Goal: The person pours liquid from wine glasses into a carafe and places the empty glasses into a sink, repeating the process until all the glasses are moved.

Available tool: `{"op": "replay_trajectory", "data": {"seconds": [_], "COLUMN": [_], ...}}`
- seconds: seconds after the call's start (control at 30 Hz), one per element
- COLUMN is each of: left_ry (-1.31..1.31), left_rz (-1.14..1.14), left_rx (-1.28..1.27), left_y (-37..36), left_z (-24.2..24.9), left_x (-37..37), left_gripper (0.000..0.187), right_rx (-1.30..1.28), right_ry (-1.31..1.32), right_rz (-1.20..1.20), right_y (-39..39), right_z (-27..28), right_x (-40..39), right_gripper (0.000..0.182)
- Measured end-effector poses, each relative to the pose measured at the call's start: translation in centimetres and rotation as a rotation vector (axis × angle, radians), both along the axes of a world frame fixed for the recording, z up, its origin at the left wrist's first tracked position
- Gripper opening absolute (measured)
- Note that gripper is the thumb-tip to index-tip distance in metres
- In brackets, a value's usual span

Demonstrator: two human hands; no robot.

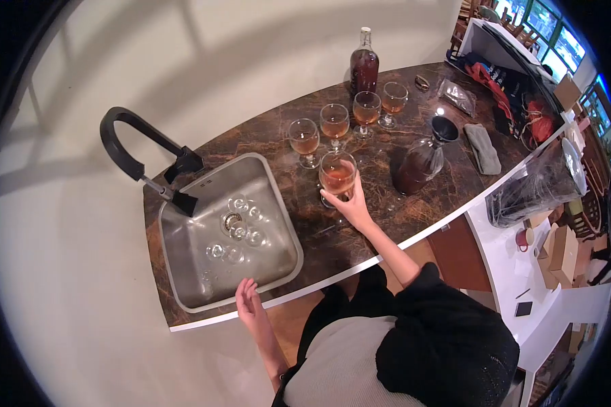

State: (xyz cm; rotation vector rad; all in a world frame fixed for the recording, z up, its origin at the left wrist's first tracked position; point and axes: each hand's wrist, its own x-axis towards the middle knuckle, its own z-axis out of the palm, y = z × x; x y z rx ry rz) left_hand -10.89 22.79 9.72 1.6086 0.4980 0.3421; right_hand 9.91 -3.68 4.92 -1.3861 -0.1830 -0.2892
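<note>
My right hand is wrapped round the lower part of a stemmed glass of amber drink, over the dark marble-patterned counter. Close behind it stand several similar glasses, among them the leftmost one and the rightmost one, each partly filled. To the right of this hand is a glass carafe of dark red liquid with a black funnel in its mouth. My left hand hovers by the sink's front rim, fingers loosely stretched out and nothing in them.
In the steel sink lie several clear, round glass-like things, under a black faucet. A tall bottle stands near the wall. A grey cloth and a plastic packet lie at right. Beyond is a white table.
</note>
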Motion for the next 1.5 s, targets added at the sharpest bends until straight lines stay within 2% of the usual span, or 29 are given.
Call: {"op": "replay_trajectory", "data": {"seconds": [0.23, 0.37, 0.57, 0.63, 0.8, 0.83, 0.97, 1.23, 1.33, 1.43, 1.5], "left_ry": [-0.060, -0.163, -0.223, -0.228, -0.342, -0.374, -0.389, -0.396, -0.417, -0.400, -0.377], "left_rz": [-0.128, -0.256, -0.397, -0.429, -0.550, -0.556, -0.491, -0.548, -0.571, -0.592, -0.605], "left_rx": [0.007, 0.027, -0.028, -0.015, 0.164, 0.156, 0.090, -0.060, -0.044, -0.041, -0.085], "left_y": [-7.1, -13.4, -24.2, -27.4, -33.5, -34.6, -37.3, -38.4, -38.3, -37.9, -37.9], "left_z": [1.6, 2.1, 5.4, 6.3, 8.5, 9.3, 9.6, 10.2, 10.7, 10.3, 10.0], "left_x": [4.3, 7.9, 12.0, 13.1, 16.3, 17.1, 20.0, 21.0, 21.0, 21.4, 21.5], "left_gripper": [0.034, 0.035, 0.037, 0.039, 0.065, 0.075, 0.084, 0.084, 0.083, 0.080, 0.078], "right_rx": [-0.144, -0.215, -0.295, -0.235, -0.392, -0.403, -0.442, -0.301, -0.394, -0.326, -0.381], "right_ry": [-0.045, -0.049, -0.092, -0.104, -0.208, -0.216, -0.179, -0.048, -0.079, -0.048, -0.051], "right_rz": [0.170, 0.189, 0.165, 0.162, 0.042, 0.011, -0.064, -0.025, -0.045, 0.001, 0.011], "right_y": [-7.9, -13.7, -23.1, -26.2, -32.6, -33.5, -35.4, -35.8, -35.6, -35.5, -35.2], "right_z": [10.1, 13.1, 16.7, 16.7, 17.6, 17.2, 16.7, 16.3, 16.5, 16.3, 16.7], "right_x": [-6.2, -7.3, -7.1, -6.5, -3.9, -3.3, -1.9, -1.4, -1.3, -0.8, -0.4], "right_gripper": [0.091, 0.100, 0.103, 0.106, 0.101, 0.100, 0.097, 0.098, 0.098, 0.099, 0.099]}}
